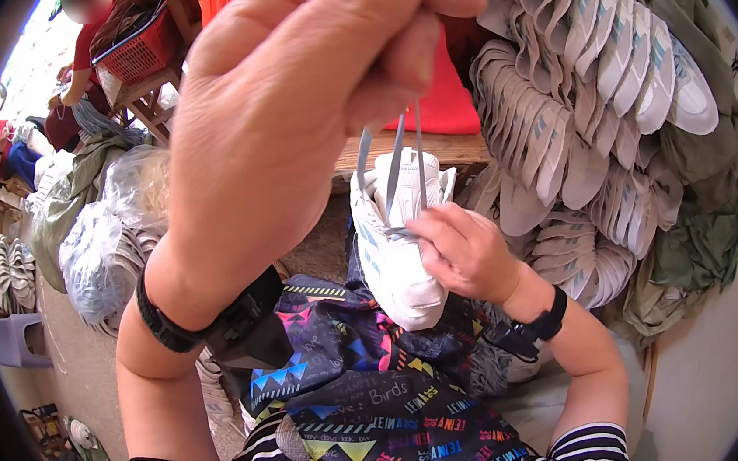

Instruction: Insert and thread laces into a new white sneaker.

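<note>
A white sneaker [396, 272] with pale blue side stripes stands tilted above my lap, its toe toward me. Grey shoelaces [396, 167] stretch upward from its eyelets. Close to the camera, my left hand [269, 116] is raised high with its fingers curled together, and the laces run up taut to it; its fingertips partly hide them. My right hand [465, 252] pinches a grey lace low on the shoe's front, beside the tongue. A dark patterned apron [388, 417] covers my lap under the shoe.
Stacked white and grey shoe uppers [528, 113] rise at the right, by a wooden bench [459, 151] with red material. Clear plastic bags [108, 252] lie left. Farther off are a grey stool [17, 340], a red basket [139, 52] and a person in red [86, 48].
</note>
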The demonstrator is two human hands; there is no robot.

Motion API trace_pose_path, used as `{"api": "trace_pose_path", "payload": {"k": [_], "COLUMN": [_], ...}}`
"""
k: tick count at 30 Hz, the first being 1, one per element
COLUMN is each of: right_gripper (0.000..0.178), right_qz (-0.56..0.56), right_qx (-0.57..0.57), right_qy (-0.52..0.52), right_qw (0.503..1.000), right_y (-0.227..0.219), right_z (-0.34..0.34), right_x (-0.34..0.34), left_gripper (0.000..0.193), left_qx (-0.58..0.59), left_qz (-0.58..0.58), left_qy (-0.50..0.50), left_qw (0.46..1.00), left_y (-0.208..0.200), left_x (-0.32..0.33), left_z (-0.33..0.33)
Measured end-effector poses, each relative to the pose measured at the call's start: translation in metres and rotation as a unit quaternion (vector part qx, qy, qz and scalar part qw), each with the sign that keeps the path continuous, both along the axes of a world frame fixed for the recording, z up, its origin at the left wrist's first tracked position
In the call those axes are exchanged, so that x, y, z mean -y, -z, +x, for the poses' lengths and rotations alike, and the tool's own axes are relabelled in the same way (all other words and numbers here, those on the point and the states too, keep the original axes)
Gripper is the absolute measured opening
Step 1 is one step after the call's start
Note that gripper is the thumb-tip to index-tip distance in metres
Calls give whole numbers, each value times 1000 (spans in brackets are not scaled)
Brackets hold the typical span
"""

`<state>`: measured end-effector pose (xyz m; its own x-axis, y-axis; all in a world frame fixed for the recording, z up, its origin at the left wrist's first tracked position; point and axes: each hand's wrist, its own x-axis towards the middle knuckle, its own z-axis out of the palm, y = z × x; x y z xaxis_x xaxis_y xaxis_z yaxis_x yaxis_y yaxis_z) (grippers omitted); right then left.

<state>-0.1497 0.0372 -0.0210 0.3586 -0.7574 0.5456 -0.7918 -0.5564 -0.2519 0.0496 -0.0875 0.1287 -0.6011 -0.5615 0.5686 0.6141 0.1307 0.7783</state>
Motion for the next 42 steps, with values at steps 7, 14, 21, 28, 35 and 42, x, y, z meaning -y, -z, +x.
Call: {"api": "trace_pose_path", "payload": {"k": [7,14,21,28,35,42], "right_gripper": [21,17,17,20,23,18], "right_qz": [320,286,289,317,356,292], "right_qx": [325,607,700,725,735,710], "right_qy": [18,6,10,40,72,-18], "right_qw": [890,741,654,610,573,641], "right_y": [-24,-75,-82,-71,-67,-98], "right_z": [27,-32,-62,-69,-59,-89], "right_x": [30,51,56,48,46,43], "left_gripper": [27,18,30,21,25,24], "left_qx": [70,172,318,266,238,245], "left_qz": [70,95,-139,-234,-371,-476], "left_qy": [-126,-198,-187,-219,-255,-253], "left_qw": [987,960,919,909,861,806], "left_y": [7,105,196,195,185,201], "left_x": [-9,18,-27,-30,-25,-22], "left_z": [-19,23,12,2,1,13]}}
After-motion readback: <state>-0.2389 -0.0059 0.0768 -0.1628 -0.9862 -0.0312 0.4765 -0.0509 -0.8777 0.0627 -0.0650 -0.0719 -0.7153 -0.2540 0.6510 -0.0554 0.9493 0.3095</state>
